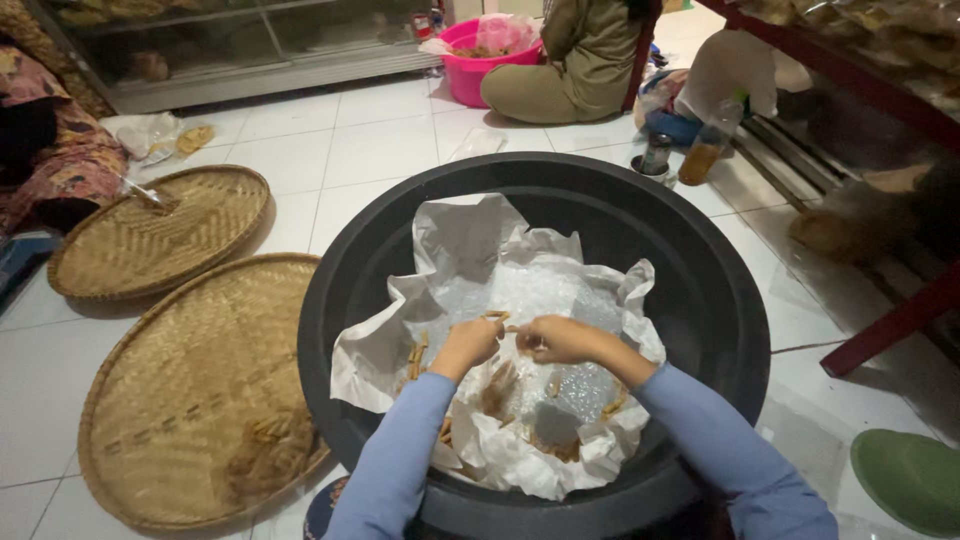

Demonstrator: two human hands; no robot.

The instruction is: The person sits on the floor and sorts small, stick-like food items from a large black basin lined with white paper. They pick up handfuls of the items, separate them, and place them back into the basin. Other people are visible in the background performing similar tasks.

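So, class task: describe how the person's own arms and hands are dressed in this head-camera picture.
Both arms wear long, plain light-blue sleeves with no markings, ending at the wrists. The left hand and right hand are bare: no gloves, and no rings or watch that can be made out.

Dim indoor light, wide-angle bowing at edges, corners perhaps slightly soft

The supporting surface is a white tiled floor [380, 140]. Resting directly on it: a large black basin [720, 300] at centre, two round woven trays [160, 240] [190, 400] at left, a pink tub [470, 75] at the far side, a bottle of amber liquid [708, 150], and what appears to be a green lid [910, 480] at the lower right.
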